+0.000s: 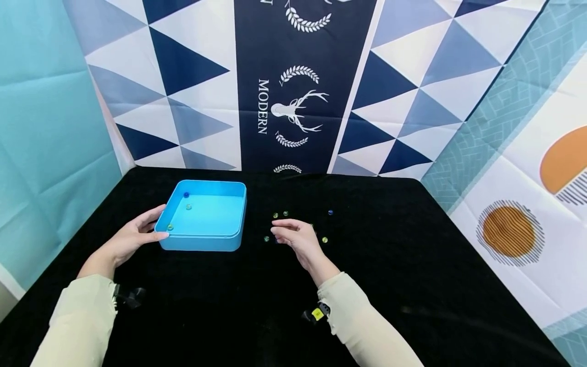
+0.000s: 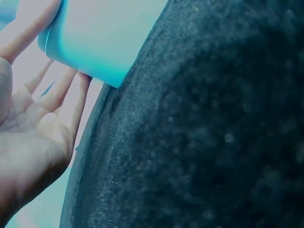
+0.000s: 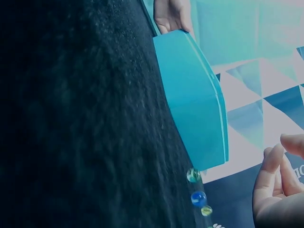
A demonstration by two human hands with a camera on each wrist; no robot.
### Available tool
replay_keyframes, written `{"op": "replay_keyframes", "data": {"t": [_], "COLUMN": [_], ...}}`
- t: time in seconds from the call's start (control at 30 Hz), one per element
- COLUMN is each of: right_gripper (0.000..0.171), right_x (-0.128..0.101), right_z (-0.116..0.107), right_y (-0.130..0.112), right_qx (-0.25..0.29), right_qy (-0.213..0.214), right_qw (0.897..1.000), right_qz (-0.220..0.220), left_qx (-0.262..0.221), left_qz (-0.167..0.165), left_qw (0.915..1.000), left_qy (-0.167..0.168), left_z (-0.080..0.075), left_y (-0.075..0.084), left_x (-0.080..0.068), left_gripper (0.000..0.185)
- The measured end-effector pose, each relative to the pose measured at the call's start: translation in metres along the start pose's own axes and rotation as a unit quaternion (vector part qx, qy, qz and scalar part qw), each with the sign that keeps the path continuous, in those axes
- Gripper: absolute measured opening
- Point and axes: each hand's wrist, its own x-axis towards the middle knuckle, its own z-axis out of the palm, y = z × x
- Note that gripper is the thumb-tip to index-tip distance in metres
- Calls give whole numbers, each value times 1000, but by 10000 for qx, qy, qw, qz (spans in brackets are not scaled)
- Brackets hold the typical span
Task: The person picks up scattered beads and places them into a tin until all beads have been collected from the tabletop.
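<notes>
A light blue square tray (image 1: 204,240) sits on the black table and holds three small marbles (image 1: 188,206). My left hand (image 1: 149,228) rests against its left side, fingers straight along the wall (image 2: 99,33) and thumb by the rim. My right hand (image 1: 288,232) hovers just right of the tray among several loose marbles (image 1: 324,239) on the cloth. Its fingers are loosely curled, and nothing shows between them in the right wrist view (image 3: 280,161). There, three marbles (image 3: 198,198) lie near the tray's corner (image 3: 194,99).
The black cloth table (image 1: 394,265) is boxed in by patterned backdrop walls (image 1: 293,102) at the back and on both sides. One blue marble (image 1: 330,212) lies farther right. A small camera (image 1: 316,313) is strapped to each wrist.
</notes>
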Motion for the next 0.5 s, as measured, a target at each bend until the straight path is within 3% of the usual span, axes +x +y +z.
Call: {"op": "replay_keyframes", "data": {"t": [0.17,0.5], "right_gripper": [20,26], "right_x": [-5,-9], "right_z": [-10,-31], "right_y": [-1,-4], "right_qx": [-9,-375], "right_qy": [79,292], "right_qw": [9999,9988], "right_qz": [-100,-102], "left_qx": [21,35], "left_qz": [-15,18], "left_qw": [10000,10000], "left_qy": [45,31], "left_z": [0,1], "left_y": [-2,0], "left_x": [-2,0], "left_gripper": [84,85]}}
